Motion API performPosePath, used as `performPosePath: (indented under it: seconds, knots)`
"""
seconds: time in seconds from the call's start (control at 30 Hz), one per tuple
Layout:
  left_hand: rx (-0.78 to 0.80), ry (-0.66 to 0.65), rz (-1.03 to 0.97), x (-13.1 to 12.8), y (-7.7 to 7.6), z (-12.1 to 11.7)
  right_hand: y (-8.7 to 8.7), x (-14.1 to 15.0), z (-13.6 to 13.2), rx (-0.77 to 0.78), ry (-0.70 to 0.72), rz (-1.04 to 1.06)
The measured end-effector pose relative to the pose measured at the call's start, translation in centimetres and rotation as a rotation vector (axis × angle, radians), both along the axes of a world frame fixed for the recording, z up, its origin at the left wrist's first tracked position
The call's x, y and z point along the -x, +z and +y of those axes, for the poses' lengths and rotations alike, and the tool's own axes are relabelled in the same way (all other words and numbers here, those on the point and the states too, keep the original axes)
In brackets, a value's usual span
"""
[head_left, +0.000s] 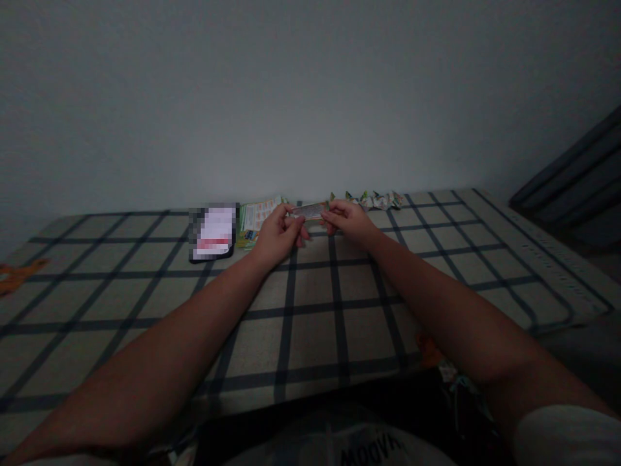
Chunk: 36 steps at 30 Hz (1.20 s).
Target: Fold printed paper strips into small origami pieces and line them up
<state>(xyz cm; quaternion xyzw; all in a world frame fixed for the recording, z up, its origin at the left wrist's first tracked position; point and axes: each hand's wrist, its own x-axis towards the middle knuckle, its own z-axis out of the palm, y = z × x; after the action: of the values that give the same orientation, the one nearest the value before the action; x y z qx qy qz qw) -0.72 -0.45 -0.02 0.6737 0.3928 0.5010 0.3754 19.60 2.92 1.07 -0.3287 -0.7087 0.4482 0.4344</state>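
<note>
Between my two hands, above the far part of the table, is a small flat printed strip [310, 210], pale with fine text; whether it is paper or a packet I cannot tell. My left hand [279, 232] pinches its left end, thumb towards me. The right end is gripped by my right hand [347, 220] with thumb and fingers. Just behind my left hand lie green-and-white printed sheets or packets [257, 217]. Several crumpled, folded pieces with green and white print [383, 200] sit in a row beyond my right hand.
A dark-edged phone or tablet with a blurred, lit screen [213, 232] lies left of the printed sheets. The checked tablecloth [310, 323] reaches back to a grey wall [310, 97]. Orange patterned cloth [19, 275] shows at the left edge, dark slats [577, 162] at the right.
</note>
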Motion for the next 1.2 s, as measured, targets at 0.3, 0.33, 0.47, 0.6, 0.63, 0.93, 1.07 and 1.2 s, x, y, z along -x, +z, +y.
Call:
performPosePath:
  seconds: [0.3, 0.33, 0.47, 0.6, 0.63, 0.93, 1.07, 1.2]
  knots:
    - [0.068, -0.048, -0.011, 0.2, -0.4, 0.0, 0.5, -0.1, 0.1, 0.084, -0.015, 0.013]
    - [0.059, -0.021, -0.011, 0.3, -0.5, 0.1, 0.6, -0.1, 0.0, 0.093, -0.002, 0.01]
    - [0.024, 0.083, -0.009, 0.7, -0.7, 0.6, 0.5, 0.0, -0.3, 0.117, 0.024, 0.022]
    - [0.005, 0.089, -0.006, 0.8, -0.1, 0.4, 0.3, 0.1, -0.3, 0.133, 0.04, 0.041]
    - [0.002, 0.091, -0.006, 0.9, 0.1, 0.3, 0.2, 0.1, -0.2, 0.13, 0.039, 0.037]
    - [0.032, -0.009, 0.045, 0.8, -0.1, 0.0, 0.2, 0.0, 0.3, 0.024, -0.041, 0.022]
    - [0.024, 0.064, 0.109, 0.5, 0.2, -0.2, -0.2, -0.1, 0.5, -0.048, -0.027, -0.036]
    - [-0.005, 0.119, 0.179, 0.4, 0.8, -0.4, -0.3, -0.1, 0.2, -0.336, -0.186, -0.05]
